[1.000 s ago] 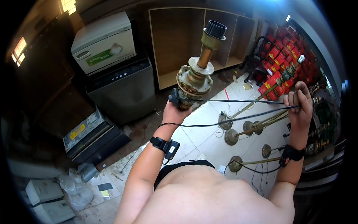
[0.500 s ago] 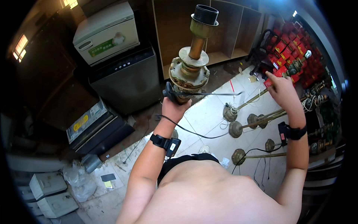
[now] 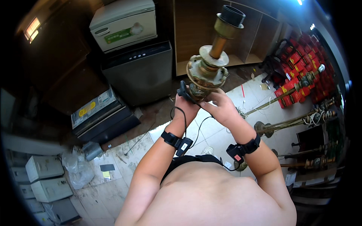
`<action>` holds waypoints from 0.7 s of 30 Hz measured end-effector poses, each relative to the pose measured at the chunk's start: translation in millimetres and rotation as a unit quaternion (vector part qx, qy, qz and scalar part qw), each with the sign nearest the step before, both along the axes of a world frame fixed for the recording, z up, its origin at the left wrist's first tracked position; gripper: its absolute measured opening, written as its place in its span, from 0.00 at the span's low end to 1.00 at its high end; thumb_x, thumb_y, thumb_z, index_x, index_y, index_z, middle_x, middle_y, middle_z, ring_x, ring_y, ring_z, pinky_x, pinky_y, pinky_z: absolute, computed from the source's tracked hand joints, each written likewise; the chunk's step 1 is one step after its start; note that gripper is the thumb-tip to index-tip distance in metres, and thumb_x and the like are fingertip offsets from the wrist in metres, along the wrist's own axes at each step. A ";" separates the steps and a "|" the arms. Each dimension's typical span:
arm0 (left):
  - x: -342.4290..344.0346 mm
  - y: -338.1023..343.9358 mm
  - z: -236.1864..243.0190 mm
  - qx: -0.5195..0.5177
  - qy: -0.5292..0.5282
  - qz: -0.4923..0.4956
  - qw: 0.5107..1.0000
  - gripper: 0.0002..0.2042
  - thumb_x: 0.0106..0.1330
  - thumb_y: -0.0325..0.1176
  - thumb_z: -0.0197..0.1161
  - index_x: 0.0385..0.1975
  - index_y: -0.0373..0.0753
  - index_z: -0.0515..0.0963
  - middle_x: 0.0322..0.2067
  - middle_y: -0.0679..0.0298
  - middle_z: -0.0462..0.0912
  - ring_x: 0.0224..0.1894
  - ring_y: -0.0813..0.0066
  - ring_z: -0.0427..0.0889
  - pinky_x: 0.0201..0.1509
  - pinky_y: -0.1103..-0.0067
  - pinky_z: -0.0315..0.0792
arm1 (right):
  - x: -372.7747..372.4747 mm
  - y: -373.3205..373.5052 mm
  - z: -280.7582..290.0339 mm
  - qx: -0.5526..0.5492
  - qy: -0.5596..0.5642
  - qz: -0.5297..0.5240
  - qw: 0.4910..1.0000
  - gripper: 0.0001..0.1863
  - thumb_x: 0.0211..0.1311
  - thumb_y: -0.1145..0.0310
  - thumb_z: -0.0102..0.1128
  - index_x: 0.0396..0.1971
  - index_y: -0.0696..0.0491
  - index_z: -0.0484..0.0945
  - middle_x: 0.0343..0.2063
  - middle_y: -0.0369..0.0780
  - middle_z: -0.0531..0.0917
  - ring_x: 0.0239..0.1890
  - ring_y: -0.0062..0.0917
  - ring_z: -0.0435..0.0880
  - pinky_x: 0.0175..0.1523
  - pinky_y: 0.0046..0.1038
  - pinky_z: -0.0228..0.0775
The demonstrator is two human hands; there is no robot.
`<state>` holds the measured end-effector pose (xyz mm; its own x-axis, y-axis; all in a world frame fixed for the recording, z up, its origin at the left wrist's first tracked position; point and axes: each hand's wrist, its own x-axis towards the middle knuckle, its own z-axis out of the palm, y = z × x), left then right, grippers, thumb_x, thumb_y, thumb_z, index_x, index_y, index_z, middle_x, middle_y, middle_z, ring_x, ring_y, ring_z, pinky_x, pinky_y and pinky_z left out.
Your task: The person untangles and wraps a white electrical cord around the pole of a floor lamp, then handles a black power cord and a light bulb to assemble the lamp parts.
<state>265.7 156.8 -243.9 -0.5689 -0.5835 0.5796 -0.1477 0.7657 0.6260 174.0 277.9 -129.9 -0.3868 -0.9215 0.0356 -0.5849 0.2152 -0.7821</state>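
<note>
Brass-coloured and cream, an ornate lamp piece (image 3: 213,55) stands tilted above the two hands of a person at work over a tiled floor (image 3: 88,201), its black threaded socket (image 3: 230,16) uppermost. The left hand (image 3: 186,108) wraps the narrow lower end from beneath; the right hand (image 3: 221,107) meets it there, fingers bent, though whether they pinch the black cord (image 3: 185,116) or only brush the base cannot be told. The piece looks stiff and probably top-heavy, its cream rims perhaps liable to chip; the waist below the wide collar, or the plain tube (image 3: 218,46) beneath the socket, seems the surest hold, with the smooth tube likelier to slip. Limp cord loops over the left wrist and hangs between the forearms, the nearest snag. Brass poles (image 3: 287,123) lie across the floor to the right, before stacked red boxes (image 3: 301,67). Beyond the lamp piece stand a wooden cabinet (image 3: 191,37) and a grey washing machine (image 3: 137,79) bearing a white appliance (image 3: 124,28), crowding the far side.
</note>
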 end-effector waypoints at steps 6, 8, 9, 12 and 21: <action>-4.4 0.1 -9.0 0.093 0.055 -0.031 0.994 0.14 0.50 0.37 0.71 0.35 0.40 0.81 0.38 0.59 0.83 0.46 0.54 0.79 0.53 0.66 0.71 | 9.9 5.6 -18.3 -0.030 -0.141 0.058 0.988 0.13 0.63 0.68 0.61 0.40 0.62 0.80 0.42 0.45 0.77 0.41 0.30 0.83 0.48 0.28 0.75; -4.2 -4.2 -14.1 0.161 0.082 -0.036 0.983 0.16 0.47 0.34 0.73 0.37 0.39 0.80 0.38 0.58 0.82 0.46 0.54 0.79 0.53 0.66 0.71 | 5.5 2.8 -9.8 0.069 -0.261 0.014 0.963 0.10 0.62 0.70 0.61 0.37 0.63 0.80 0.30 0.40 0.80 0.34 0.23 0.82 0.42 0.26 0.75; -3.1 -5.0 -17.1 0.171 0.089 -0.028 0.981 0.19 0.47 0.33 0.74 0.39 0.39 0.78 0.39 0.58 0.81 0.46 0.54 0.79 0.53 0.65 0.72 | -0.8 0.7 -10.5 0.059 -0.226 0.009 0.972 0.10 0.61 0.71 0.60 0.37 0.63 0.80 0.28 0.39 0.80 0.34 0.21 0.82 0.42 0.25 0.74; 6.8 2.0 -9.6 0.151 0.090 0.018 0.984 0.28 0.45 0.33 0.78 0.47 0.40 0.74 0.42 0.57 0.80 0.46 0.52 0.79 0.54 0.65 0.73 | -27.5 4.7 -20.1 -0.040 -0.059 0.019 0.997 0.09 0.58 0.75 0.58 0.36 0.63 0.80 0.25 0.37 0.80 0.32 0.18 0.78 0.40 0.24 0.72; 20.3 10.6 -30.0 0.221 0.084 0.007 0.972 0.39 0.47 0.36 0.79 0.60 0.39 0.66 0.54 0.52 0.76 0.55 0.49 0.76 0.58 0.66 0.73 | -62.0 -11.6 8.5 0.050 -0.037 0.008 0.998 0.20 0.54 0.74 0.70 0.48 0.63 0.79 0.33 0.38 0.85 0.33 0.17 0.81 0.42 0.23 0.74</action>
